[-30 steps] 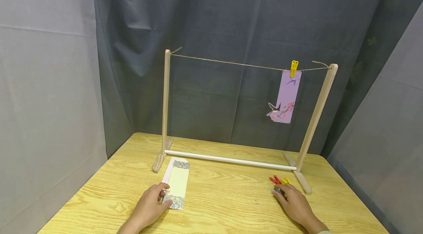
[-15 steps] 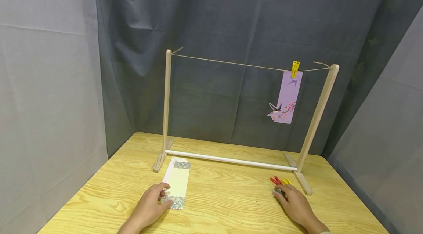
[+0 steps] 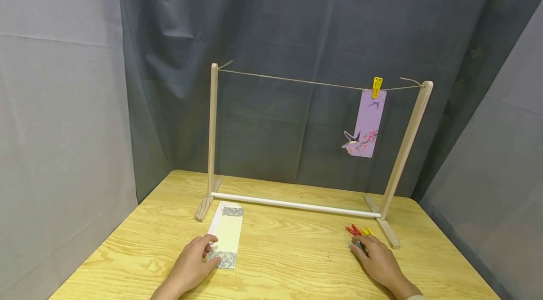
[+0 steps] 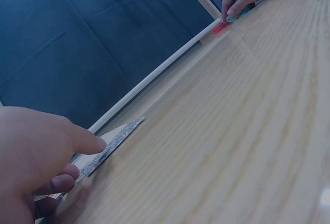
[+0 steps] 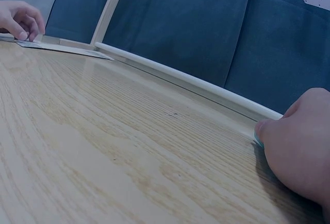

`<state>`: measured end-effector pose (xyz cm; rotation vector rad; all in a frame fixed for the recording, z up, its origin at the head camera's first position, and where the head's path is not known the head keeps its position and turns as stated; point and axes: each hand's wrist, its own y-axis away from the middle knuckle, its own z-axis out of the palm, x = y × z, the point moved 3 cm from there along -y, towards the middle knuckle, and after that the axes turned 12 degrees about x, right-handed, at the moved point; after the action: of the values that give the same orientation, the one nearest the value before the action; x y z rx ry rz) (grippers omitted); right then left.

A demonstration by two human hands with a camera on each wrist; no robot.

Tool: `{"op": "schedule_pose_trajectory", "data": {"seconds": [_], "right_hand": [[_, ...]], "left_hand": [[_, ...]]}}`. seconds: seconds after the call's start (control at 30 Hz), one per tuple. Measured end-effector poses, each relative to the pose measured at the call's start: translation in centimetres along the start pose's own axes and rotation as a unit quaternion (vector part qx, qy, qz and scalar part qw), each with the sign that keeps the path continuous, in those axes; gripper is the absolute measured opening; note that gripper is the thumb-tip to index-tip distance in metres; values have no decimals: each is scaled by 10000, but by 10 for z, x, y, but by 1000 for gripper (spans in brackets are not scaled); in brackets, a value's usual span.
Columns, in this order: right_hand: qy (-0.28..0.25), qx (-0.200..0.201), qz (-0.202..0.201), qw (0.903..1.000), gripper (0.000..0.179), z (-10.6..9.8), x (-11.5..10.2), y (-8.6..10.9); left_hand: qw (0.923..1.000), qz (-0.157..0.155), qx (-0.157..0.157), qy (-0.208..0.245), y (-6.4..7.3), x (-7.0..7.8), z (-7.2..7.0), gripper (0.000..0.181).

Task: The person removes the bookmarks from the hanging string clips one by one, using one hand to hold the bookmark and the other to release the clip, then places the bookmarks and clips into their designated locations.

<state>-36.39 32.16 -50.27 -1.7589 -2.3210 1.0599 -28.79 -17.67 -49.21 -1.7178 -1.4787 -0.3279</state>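
My left hand [image 3: 193,260] is at the near end of a cream card [image 3: 229,234] with blue-grey patterned bands, lying on the table. Its thumb rests on the patterned end and its loosely bent fingers touch the left edge. A pale pink card [image 3: 215,220] shows partly from underneath. In the left wrist view the thumb overlaps the banded card [image 4: 113,147]. My right hand [image 3: 377,257] is low at the table's right side, thumb and forefinger round a teal clothespin [image 3: 357,246], mostly hidden. Red clothespins [image 3: 353,230] and yellow clothespins [image 3: 367,231] lie just beyond its fingertips.
A wooden stand with a left post [image 3: 213,130] and right post [image 3: 406,149] carries a string [image 3: 288,79]. From it hangs a purple card [image 3: 366,121], held by a yellow clothespin [image 3: 377,87]. A white rod [image 3: 297,205] joins the feet. Dark curtains stand behind.
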Motion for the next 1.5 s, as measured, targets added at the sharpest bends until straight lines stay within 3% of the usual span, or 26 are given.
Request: {"op": "schedule_pose_trajectory", "data": {"seconds": [0.57,1.5], "right_hand": [[-13,11,53,10000,36,0,1,-1],[-270,214,177,9993,30,-2,2,2]], "left_hand": [[10000,-26,-3,3,0,0,0,45],[9997,-203,129,29,-2,3,-1,41]]}}
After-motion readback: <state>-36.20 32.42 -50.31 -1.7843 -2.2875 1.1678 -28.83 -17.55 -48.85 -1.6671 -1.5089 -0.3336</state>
